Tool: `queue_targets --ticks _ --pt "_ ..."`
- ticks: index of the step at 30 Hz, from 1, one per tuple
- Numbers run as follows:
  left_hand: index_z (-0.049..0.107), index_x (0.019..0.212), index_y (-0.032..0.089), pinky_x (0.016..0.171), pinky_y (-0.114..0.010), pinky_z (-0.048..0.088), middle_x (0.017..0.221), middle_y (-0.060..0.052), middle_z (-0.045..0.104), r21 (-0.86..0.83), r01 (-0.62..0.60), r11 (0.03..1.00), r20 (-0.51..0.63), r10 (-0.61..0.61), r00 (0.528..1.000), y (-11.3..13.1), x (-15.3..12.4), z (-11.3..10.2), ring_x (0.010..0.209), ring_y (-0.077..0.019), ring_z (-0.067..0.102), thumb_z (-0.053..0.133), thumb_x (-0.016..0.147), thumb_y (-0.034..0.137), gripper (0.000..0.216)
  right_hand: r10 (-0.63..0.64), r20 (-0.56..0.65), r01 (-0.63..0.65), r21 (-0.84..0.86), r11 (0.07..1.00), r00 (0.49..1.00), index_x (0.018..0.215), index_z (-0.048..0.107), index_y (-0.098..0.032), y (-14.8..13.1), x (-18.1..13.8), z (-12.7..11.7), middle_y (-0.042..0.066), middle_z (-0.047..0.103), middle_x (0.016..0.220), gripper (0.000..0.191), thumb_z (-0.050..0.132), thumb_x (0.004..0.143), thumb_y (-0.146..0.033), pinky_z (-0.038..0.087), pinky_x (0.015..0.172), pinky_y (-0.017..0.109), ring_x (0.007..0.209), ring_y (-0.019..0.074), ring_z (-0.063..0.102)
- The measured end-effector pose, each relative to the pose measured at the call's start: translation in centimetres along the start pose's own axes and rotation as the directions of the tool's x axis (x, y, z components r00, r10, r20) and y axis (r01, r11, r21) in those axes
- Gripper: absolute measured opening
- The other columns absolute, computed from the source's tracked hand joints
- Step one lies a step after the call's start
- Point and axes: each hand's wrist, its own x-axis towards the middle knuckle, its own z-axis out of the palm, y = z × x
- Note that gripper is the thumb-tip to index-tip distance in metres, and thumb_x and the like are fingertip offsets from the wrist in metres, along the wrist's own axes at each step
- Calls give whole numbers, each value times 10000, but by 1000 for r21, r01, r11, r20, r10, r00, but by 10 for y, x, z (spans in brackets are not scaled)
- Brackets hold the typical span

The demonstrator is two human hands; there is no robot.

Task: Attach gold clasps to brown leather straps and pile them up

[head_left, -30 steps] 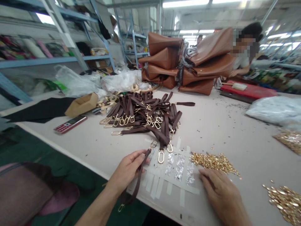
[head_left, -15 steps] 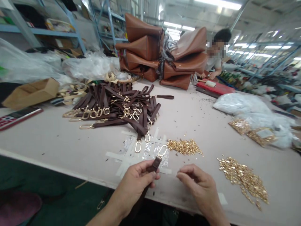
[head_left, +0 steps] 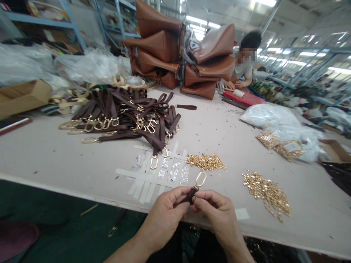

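My left hand (head_left: 168,212) is closed around the end of a dark brown leather strap (head_left: 189,196), pinching it between thumb and fingers. From that end a gold oval ring clasp (head_left: 201,179) sticks up and away from me. My right hand (head_left: 219,210) is closed in a pinch at the strap's right side, its fingertips touching it; whatever sits between them is hidden. Just beyond lies a pile of small gold metal pieces (head_left: 207,162), and a second gold pile (head_left: 267,193) spreads to the right.
A heap of brown straps with gold clasps (head_left: 120,113) covers the table's left middle. Stacked brown leather bags (head_left: 164,47) stand behind. Clear packets are taped down with pale strips (head_left: 148,177). Plastic bags (head_left: 274,117) lie at right; a person (head_left: 244,69) works at the far side.
My right hand has moved left to the strap, and its fingertips now touch it. The strap end in my left hand has shifted right. The view has turned slightly right.
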Motion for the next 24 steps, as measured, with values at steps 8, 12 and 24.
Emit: queue_targets --ticks 8,12,24 --pt "719 1173 273 919 -294 518 1090 1 769 87 -27 996 1 27 1000 -4 -1 -1 1007 -202 690 592 859 135 366 36 0 -36 -32 999 999 771 780 -201 0 0 -3 2 701 645 156 779 724 -349 475 622 228 628 137 613" --pt "701 1211 314 1001 -350 509 1179 6 745 271 -46 961 -32 57 998 -15 1 -7 1088 -230 678 583 874 202 374 8 19 -9 22 1000 1000 749 770 -203 4 0 0 0 726 704 81 768 713 -275 477 657 234 673 140 628" --pt "711 1181 397 1036 -370 485 1182 36 741 576 -166 800 41 175 984 -43 12 -21 1125 -264 681 611 873 372 325 1 -76 15 211 977 997 720 522 -189 18 -6 -7 -60 583 664 227 729 650 -129 398 586 199 621 92 506"
